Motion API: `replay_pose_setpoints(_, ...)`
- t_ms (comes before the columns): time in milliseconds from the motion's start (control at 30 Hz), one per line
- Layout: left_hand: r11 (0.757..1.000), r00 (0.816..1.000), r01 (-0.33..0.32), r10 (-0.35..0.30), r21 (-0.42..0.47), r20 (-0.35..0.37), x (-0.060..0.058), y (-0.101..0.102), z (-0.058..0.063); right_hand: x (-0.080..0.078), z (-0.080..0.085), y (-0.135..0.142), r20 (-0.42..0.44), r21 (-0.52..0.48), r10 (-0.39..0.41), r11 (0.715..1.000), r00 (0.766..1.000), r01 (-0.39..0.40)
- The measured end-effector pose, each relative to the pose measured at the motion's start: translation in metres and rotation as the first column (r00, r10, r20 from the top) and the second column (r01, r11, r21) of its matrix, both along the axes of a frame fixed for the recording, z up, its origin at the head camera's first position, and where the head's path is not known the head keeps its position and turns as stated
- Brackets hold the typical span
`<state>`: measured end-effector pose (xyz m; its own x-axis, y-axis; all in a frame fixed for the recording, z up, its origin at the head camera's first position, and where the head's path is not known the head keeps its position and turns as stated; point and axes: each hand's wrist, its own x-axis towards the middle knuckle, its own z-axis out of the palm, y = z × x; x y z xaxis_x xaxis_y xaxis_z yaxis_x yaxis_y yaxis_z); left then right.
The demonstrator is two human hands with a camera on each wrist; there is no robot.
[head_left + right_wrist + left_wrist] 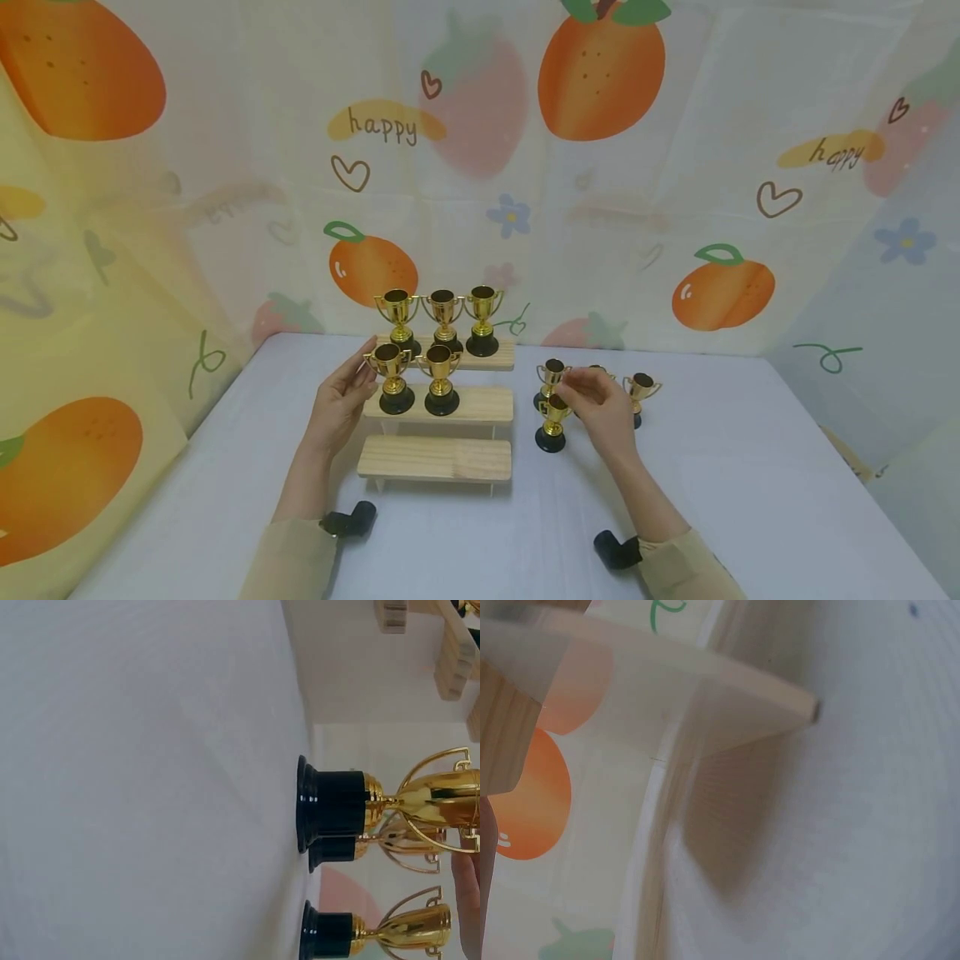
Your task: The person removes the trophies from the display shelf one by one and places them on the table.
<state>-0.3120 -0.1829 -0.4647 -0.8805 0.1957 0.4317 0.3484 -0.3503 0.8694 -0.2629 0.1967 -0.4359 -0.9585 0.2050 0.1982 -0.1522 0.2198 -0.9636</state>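
In the head view my left hand [341, 400] is at the left side of a three-tier wooden stand [435, 458], fingers extended against the ends of its upper boards. Three gold trophies stand on the top board; on the middle board are a left trophy [393, 379] and a right trophy [441, 379]. My right hand [603, 408] is bent over a small gold trophy [552, 427] upright on the table, fingertips by its cup and handle. The right wrist view has that trophy [341, 802] with its black base down; whether the fingers pinch it is unclear.
Behind the right hand stand other trophies, one [550, 371] to the left, one [642, 387] to the right, and one mostly hidden. The stand's lowest board [435, 457] is bare wood. A fruit-patterned cloth [465, 208] hangs behind the white table [750, 483].
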Motion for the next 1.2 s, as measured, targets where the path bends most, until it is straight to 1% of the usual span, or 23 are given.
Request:
replay_pose_setpoints(200,1.0,1.0,-0.008,0.008,-0.004,0.011,0.0,-0.001,-0.001,0.001,0.009,-0.005,-0.07,-0.077,-0.035,0.997,0.997,0.03)
replay_pose_setpoints(300,1.0,1.0,-0.007,0.007,-0.005,0.014,0.0,-0.001,-0.001,0.001,0.014,-0.007,-0.085,-0.1,-0.045,0.994,0.995,0.037)
replay_pose_setpoints(433,1.0,1.0,-0.004,0.004,-0.006,0.01,0.0,-0.001,-0.001,0.0,0.018,-0.012,-0.101,-0.104,-0.051,0.994,0.994,0.04)
replay_pose_setpoints(633,1.0,1.0,0.003,-0.003,0.0,0.01,-0.001,-0.001,-0.001,-0.002,0.022,-0.022,-0.149,-0.104,-0.033,0.994,0.988,0.018)
replay_pose_setpoints(800,1.0,1.0,0.005,-0.005,0.001,0.011,-0.001,-0.002,-0.002,-0.003,0.026,-0.029,-0.15,-0.089,-0.022,0.996,0.988,0.009)
replay_pose_setpoints(1033,1.0,1.0,-0.002,0.002,-0.003,0.014,0.0,-0.002,-0.001,-0.003,0.03,-0.038,-0.189,-0.126,0.0,0.992,0.982,-0.024)
replay_pose_setpoints(1200,1.0,1.0,0.014,-0.014,0.018,0.007,-0.001,-0.002,-0.001,-0.002,0.034,-0.048,-0.21,-0.136,0.014,0.99,0.978,-0.044)
